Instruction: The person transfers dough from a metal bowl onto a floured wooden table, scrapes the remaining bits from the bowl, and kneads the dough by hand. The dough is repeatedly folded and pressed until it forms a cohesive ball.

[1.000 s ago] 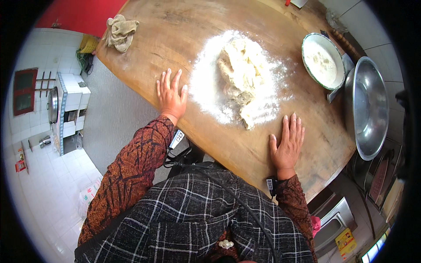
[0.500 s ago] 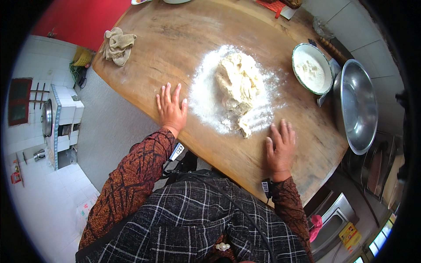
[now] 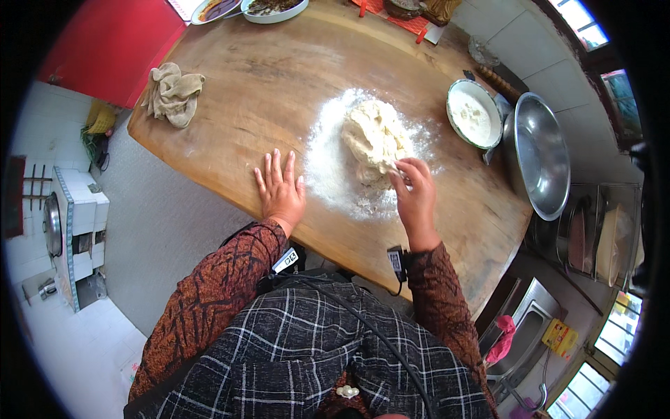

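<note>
A lumpy, pale mass of dough [image 3: 377,136] lies on a patch of white flour [image 3: 324,171] spread over the wooden table [image 3: 244,91]. My right hand [image 3: 417,201] is at the dough's near right edge, with thumb and fingers pinched together on it. The fingertips hide that bit of dough. To the left of the flour, my left hand [image 3: 282,194] rests palm down near the table's front edge. Its fingers are stretched out and it holds nothing.
An enamel bowl with flour [image 3: 474,115] and a large steel basin [image 3: 543,157] stand at the right. A crumpled beige cloth [image 3: 173,96] lies at the left corner. Along the far edge are an oval dish of dark food [image 3: 274,8] and a plate [image 3: 215,10].
My right hand has moved from the bare table up and left to the dough, its fingers closing. The loose dough tail at the near side no longer shows. The view has shifted.
</note>
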`<state>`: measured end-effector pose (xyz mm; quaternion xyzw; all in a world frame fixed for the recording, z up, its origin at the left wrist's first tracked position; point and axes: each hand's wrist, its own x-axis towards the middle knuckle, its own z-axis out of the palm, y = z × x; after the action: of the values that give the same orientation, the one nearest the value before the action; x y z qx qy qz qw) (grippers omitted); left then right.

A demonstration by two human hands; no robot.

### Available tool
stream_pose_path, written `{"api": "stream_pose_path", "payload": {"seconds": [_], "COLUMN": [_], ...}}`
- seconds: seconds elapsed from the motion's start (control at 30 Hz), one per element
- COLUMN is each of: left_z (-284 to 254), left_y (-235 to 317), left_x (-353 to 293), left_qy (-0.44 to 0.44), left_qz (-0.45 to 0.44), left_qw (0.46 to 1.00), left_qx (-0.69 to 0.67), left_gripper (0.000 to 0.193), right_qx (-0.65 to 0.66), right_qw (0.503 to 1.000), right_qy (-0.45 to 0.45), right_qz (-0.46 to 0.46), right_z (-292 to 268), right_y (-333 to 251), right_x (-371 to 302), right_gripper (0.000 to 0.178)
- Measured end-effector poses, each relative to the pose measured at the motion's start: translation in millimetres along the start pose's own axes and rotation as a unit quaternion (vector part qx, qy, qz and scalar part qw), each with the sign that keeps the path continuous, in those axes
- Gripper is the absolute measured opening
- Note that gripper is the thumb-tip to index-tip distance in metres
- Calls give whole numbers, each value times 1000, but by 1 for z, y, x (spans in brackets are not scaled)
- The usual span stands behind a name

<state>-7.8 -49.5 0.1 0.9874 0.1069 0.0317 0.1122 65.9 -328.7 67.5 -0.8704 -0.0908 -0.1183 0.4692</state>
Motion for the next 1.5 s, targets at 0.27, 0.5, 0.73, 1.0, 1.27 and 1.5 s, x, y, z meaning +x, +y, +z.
{"api": "stream_pose_path", "payload": {"seconds": [0.27,0.5,0.73,1.0,1.27,1.5], "left_z": [-3,-7,-35,-37,-1,-13], "left_y": [-8,-22,-43,20,82,31], "left_x": [5,19,74,121,107,50], "left_qy": [-25,-37,-22,-18,-47,-86], "left_qz": [88,172,190,307,348,386], "left_qw": [994,971,916,892,913,902], "left_qx": [-61,-161,-352,-332,-208,-175], "left_gripper": [67,65,44,43,55,66], "right_qx": [-220,-104,-229,-147,-335,-338], "right_qw": [974,962,965,975,942,940], "right_qy": [39,-71,21,-158,32,-26], "right_qz": [45,241,-126,-55,5,23], "right_z": [18,37,22,20,45,65], "right_y": [25,23,-50,-73,-35,-43], "right_x": [46,75,51,-45,6,-62], "right_gripper": [83,56,19,37,48,57]}}
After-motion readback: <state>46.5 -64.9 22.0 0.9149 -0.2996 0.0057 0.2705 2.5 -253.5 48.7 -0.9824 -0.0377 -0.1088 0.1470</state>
